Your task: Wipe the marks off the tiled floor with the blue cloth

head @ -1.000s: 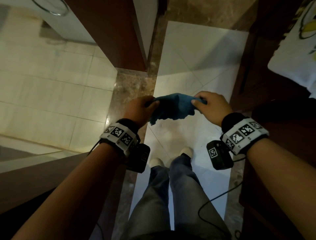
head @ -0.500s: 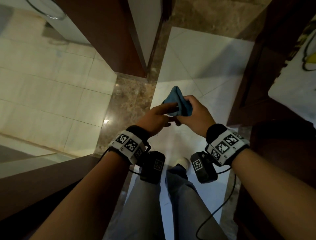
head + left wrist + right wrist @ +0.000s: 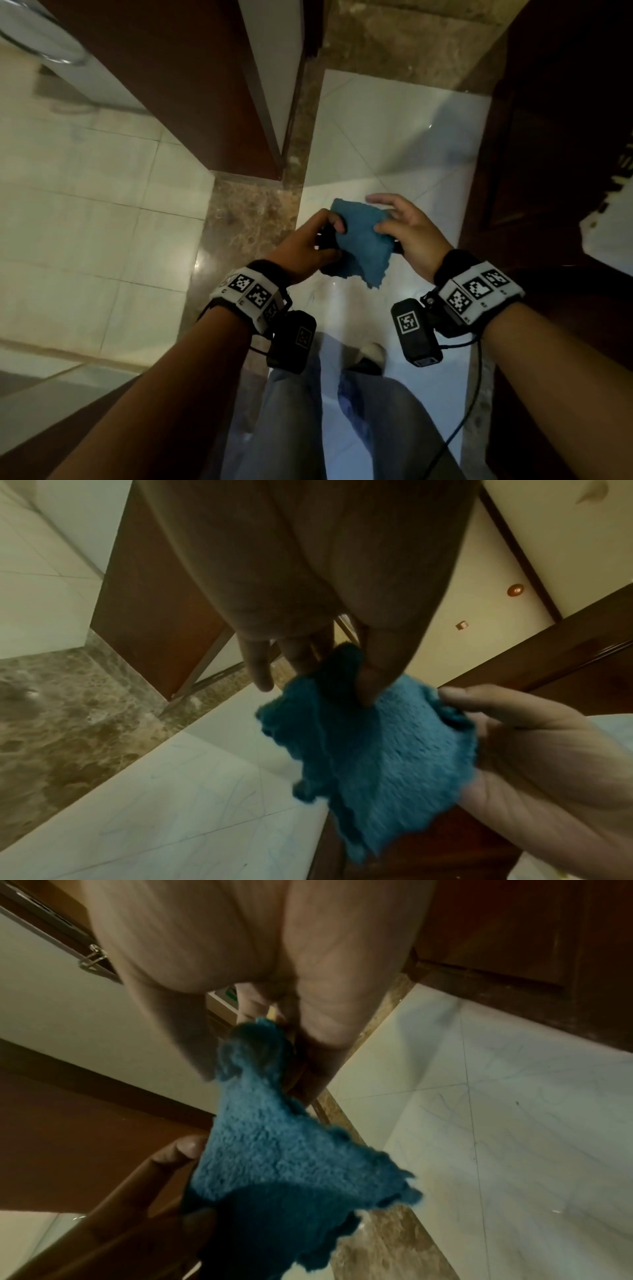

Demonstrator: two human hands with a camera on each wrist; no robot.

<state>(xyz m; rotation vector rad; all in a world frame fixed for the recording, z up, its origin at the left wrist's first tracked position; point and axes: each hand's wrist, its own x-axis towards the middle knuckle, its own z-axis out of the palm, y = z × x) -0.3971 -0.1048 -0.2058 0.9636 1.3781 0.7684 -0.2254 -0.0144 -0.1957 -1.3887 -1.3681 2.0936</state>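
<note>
I stand over white floor tiles that bear faint thin scribble marks, also visible below my hands. The blue cloth is a fuzzy folded pad held in the air between both hands, well above the floor. My left hand pinches its left edge between thumb and fingers. My right hand grips the right edge, thumb on top and palm under it, index finger sticking out straight. In the left wrist view the cloth lies across the right palm. In the right wrist view the cloth hangs down from that hand's fingers.
A dark wooden door stands open at the upper left, with a brown marble threshold beside it and beige tiles beyond. Dark wood panels line the right. My legs and a white shoe are below.
A second ago the cloth was stretched between my hands. They came together and bunched it, and now it lies folded as a flat pad between them. The right index finger has lifted.
</note>
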